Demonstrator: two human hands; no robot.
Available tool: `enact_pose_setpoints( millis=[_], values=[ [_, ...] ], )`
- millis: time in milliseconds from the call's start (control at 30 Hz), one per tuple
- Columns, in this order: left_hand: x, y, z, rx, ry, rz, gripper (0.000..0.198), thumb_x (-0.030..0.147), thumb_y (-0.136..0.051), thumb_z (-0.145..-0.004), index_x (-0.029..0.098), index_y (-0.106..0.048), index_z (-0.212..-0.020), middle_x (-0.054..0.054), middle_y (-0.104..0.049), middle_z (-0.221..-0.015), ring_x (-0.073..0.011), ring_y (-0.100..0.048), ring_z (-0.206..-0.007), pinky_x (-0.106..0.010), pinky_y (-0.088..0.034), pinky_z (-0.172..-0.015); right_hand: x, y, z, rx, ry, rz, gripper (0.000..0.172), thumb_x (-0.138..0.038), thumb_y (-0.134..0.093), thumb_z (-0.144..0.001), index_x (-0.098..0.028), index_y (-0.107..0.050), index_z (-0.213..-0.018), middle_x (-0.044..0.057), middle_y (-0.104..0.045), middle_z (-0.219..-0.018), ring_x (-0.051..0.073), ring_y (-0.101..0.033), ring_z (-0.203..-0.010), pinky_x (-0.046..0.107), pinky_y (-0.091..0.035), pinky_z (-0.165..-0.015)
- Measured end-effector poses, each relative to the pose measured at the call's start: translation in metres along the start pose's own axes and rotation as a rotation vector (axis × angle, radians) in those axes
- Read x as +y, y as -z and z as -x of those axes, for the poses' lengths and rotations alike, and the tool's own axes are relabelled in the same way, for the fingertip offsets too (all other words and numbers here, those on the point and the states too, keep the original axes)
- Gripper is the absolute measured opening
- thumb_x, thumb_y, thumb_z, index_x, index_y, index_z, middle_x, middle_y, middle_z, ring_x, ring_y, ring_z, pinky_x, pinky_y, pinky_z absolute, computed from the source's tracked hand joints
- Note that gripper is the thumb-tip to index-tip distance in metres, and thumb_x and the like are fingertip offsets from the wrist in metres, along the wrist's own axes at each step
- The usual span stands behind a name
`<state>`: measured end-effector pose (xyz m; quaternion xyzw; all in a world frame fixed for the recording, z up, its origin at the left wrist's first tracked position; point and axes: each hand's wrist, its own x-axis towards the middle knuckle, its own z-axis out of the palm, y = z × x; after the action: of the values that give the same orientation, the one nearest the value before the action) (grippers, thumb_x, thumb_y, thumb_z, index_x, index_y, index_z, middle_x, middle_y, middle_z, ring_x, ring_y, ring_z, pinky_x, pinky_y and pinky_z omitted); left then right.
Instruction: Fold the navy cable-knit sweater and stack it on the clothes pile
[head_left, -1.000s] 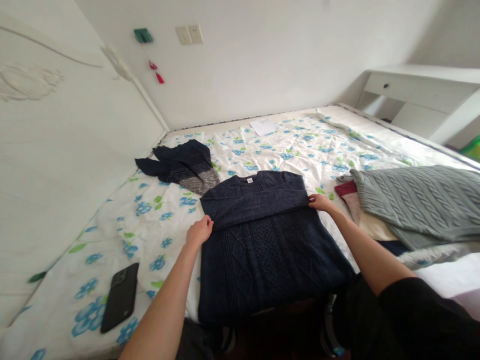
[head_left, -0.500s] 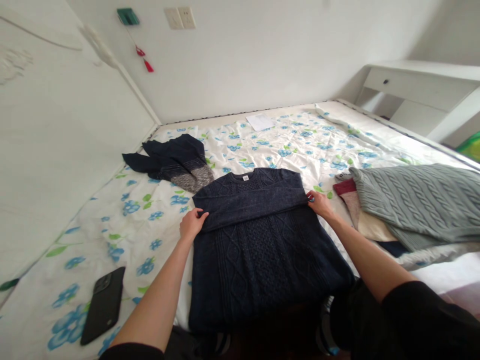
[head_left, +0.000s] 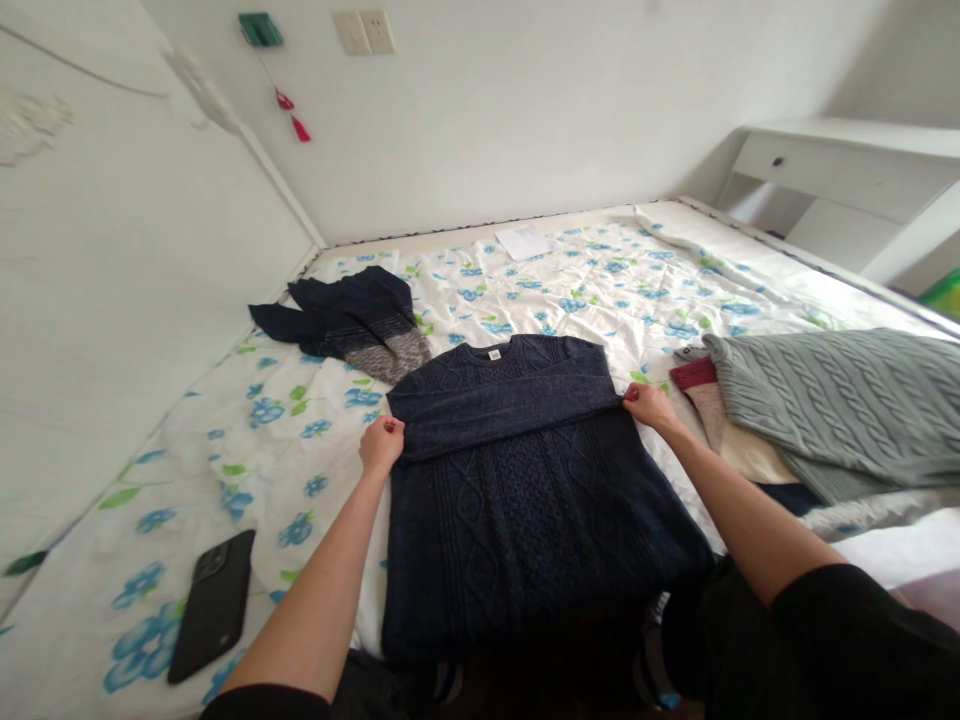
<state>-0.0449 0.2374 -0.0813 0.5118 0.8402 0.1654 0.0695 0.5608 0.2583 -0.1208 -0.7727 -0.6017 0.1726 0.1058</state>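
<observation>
A dark navy cable-knit sweater (head_left: 525,490) lies flat on the flowered bed sheet (head_left: 600,290), neck label facing away, its sleeves folded across the chest. My left hand (head_left: 381,444) is closed, pinching the sweater's left edge where the sleeve fold meets the body. At the opposite edge my right hand (head_left: 646,405) pinches the sweater's right side at the same height. Both arms reach forward over the lower half of the sweater.
A second dark garment with grey cuffs (head_left: 352,322) lies at the far left. A stack with a grey cable-knit sweater (head_left: 832,400) on top sits at the right. A black phone (head_left: 212,603) lies near left. A white paper (head_left: 523,242) rests far back; a white desk (head_left: 847,180) stands right.
My left hand has moved a little left and closed into a pinch on the sweater's edge. My right hand stays at the right edge. The view shifted slightly.
</observation>
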Motion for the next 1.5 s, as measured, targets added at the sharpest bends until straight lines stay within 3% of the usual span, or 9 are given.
enact_pose_setpoints(
  millis=[133, 267, 467, 633, 733, 933, 1133, 1300, 1500],
  values=[
    [0.024, 0.004, 0.009, 0.029, -0.258, -0.077, 0.044, 0.039, -0.054, -0.11, 0.022, -0.071, -0.147, -0.018, -0.072, -0.154, -0.0348, -0.07, -0.14, -0.047, -0.055, -0.12, -0.002, 0.001, -0.007, 0.004, 0.0, -0.097, 0.035, -0.015, -0.067, -0.092, -0.021, -0.089, -0.118, 0.009, -0.088, -0.109, 0.028, -0.082, -0.102, 0.031, -0.06, -0.091],
    [0.044, -0.009, 0.025, -0.159, -0.524, -0.126, 0.06, 0.046, -0.041, -0.116, 0.024, -0.06, -0.168, -0.011, -0.055, -0.18, -0.0345, -0.046, -0.169, -0.052, -0.036, -0.141, -0.012, -0.002, -0.011, 0.082, 0.012, -0.204, 0.035, -0.018, -0.063, -0.099, -0.02, -0.087, -0.124, 0.011, -0.088, -0.111, 0.028, -0.083, -0.102, 0.034, -0.061, -0.096],
    [0.046, -0.031, 0.044, -0.35, -0.461, -0.262, 0.079, 0.067, -0.042, -0.113, 0.035, -0.036, -0.186, -0.005, -0.025, -0.195, -0.0396, -0.023, -0.18, -0.066, -0.023, -0.144, -0.027, -0.013, -0.006, 0.043, 0.033, -0.284, 0.032, -0.032, -0.079, -0.098, -0.026, -0.082, -0.129, 0.004, -0.088, -0.105, 0.024, -0.082, -0.098, 0.034, -0.061, -0.097],
    [0.044, -0.032, 0.04, -0.36, -0.364, -0.264, 0.106, 0.088, -0.052, -0.101, 0.035, -0.027, -0.188, -0.007, -0.016, -0.197, -0.0465, -0.013, -0.181, -0.067, -0.021, -0.144, -0.034, -0.001, -0.013, 0.131, 0.127, -0.449, 0.033, -0.03, -0.073, -0.099, -0.024, -0.081, -0.13, 0.008, -0.085, -0.113, 0.024, -0.08, -0.1, 0.036, -0.062, -0.098],
    [0.042, -0.034, 0.037, -0.344, -0.291, -0.271, 0.123, 0.095, -0.056, -0.093, 0.026, -0.023, -0.189, -0.011, -0.014, -0.197, -0.0504, -0.013, -0.18, -0.065, -0.022, -0.144, -0.034, 0.007, -0.019, 0.189, 0.156, -0.566, 0.039, -0.035, -0.069, -0.102, -0.023, -0.079, -0.138, 0.01, -0.084, -0.122, 0.024, -0.081, -0.1, 0.037, -0.064, -0.096],
    [0.04, -0.036, 0.033, -0.329, -0.213, -0.284, 0.142, 0.104, -0.056, -0.084, 0.013, -0.022, -0.188, -0.025, -0.013, -0.194, -0.0528, -0.015, -0.179, -0.07, -0.025, -0.141, -0.017, -0.005, -0.01, 0.016, 0.059, -0.259, 0.029, -0.026, -0.075, -0.096, -0.023, -0.085, -0.122, 0.007, -0.088, -0.108, 0.026, -0.082, -0.101, 0.034, -0.061, -0.097],
    [0.036, -0.039, 0.035, -0.325, -0.204, -0.251, 0.133, 0.1, -0.051, -0.091, 0.016, -0.02, -0.189, -0.024, -0.01, -0.195, -0.0496, -0.013, -0.181, -0.072, -0.025, -0.141, -0.015, -0.018, -0.011, -0.005, 0.04, -0.264, 0.035, -0.039, -0.077, -0.102, -0.025, -0.08, -0.133, 0.009, -0.089, -0.119, 0.028, -0.083, -0.112, 0.035, -0.06, -0.1],
    [0.031, -0.042, 0.03, -0.275, -0.216, -0.211, 0.106, 0.09, -0.035, -0.104, 0.024, -0.029, -0.188, -0.018, -0.018, -0.195, -0.0424, -0.015, -0.182, -0.068, -0.025, -0.142, -0.022, -0.027, -0.013, -0.113, 0.002, -0.567, 0.058, -0.034, -0.082, -0.099, -0.025, -0.066, -0.154, 0.009, -0.086, -0.136, 0.025, -0.083, -0.12, 0.038, -0.065, -0.103],
    [0.026, -0.041, -0.001, -0.24, -0.24, -0.168, 0.09, 0.082, -0.04, -0.108, 0.031, -0.044, -0.182, -0.011, -0.021, -0.196, -0.0385, -0.016, -0.182, -0.063, -0.023, -0.144, -0.022, -0.026, -0.026, -0.216, -0.018, -0.844, 0.042, -0.046, -0.082, -0.102, -0.023, -0.074, -0.137, 0.012, -0.086, -0.134, 0.025, -0.085, -0.116, 0.034, -0.071, -0.095]
  ],
)
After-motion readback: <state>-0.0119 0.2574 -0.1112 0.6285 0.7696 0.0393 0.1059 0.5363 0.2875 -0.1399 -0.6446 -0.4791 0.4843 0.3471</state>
